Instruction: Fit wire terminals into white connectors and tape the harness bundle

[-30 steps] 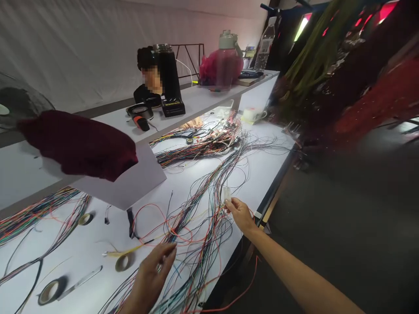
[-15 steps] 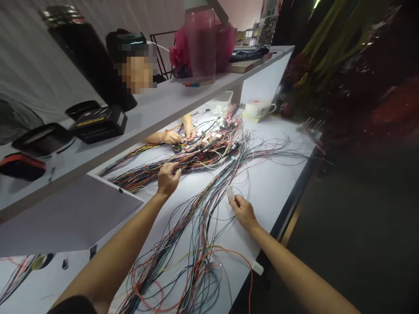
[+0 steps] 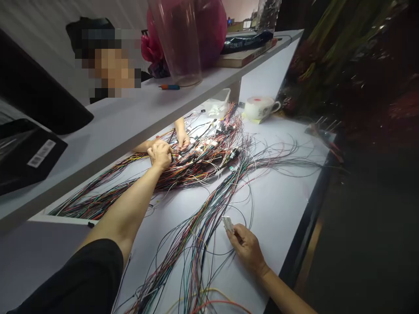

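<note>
Currently, nearest: loose wire bundle [image 3: 199,218] runs lengthwise over the worktop [image 3: 275,196]; taken as reference. Right hand [image 3: 249,249] just right of the bundle's middle stretch, thumb and fingers pinching a white connector [image 3: 228,224]; connector tilted, at the bundle's right edge. Left forearm [image 3: 134,207], in a black sleeve [image 3: 88,274], reaches out along the bundle's left side. Left hand [image 3: 159,153], left of the bundle and farther out, is over a thicker harness [image 3: 194,168]; fingers curled beside a small dark object [image 3: 172,159], whether gripping it cannot be told. Co-worker's hand [image 3: 183,139], left of the bundle, beyond the harness's near side, fingers among wires. Past the bundle's far end: clear tub [image 3: 225,96] containing white pieces [image 3: 216,110]; right of that end, white mug [image 3: 258,107].
</note>
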`<state>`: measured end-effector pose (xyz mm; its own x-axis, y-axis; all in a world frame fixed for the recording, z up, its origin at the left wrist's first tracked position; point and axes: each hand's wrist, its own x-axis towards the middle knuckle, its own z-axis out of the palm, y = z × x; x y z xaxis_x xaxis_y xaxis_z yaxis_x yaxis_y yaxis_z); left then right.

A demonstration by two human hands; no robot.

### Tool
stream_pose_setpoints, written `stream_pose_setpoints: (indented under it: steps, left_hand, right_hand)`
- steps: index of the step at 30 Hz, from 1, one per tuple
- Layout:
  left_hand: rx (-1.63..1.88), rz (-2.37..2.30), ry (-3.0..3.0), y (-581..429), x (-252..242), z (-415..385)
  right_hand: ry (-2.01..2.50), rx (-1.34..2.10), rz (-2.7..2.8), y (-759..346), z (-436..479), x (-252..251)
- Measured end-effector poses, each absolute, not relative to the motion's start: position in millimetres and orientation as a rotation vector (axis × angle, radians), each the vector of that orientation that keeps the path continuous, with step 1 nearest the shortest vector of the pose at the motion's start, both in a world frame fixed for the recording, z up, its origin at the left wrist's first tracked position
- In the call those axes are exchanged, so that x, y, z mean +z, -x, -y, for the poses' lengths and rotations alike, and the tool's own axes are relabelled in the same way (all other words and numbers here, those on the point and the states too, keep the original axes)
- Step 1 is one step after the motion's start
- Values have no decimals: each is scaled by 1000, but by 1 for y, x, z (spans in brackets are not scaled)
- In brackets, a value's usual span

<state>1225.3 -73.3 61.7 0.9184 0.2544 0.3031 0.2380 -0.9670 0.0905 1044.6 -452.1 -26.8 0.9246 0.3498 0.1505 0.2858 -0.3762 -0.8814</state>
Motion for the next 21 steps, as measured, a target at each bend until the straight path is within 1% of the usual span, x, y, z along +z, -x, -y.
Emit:
stream_pose_setpoints:
  steps: [6,13,16,21]
  left_hand:
    - [422,-133,-3152,-1254,55,56]
    - [424,100,-3250,-1245,53,34]
    - [466,98,-3266,-1233,50,26]
    - [494,-74,-3256,-1217,40,21]
  right_hand:
    - [1973,55,481,-1044,452,-28]
    - [1988,71,474,-1043,455,-29]
    - [1965,93,470,-1043,456,-29]
    - [1941,101,451,-1044,457,-28]
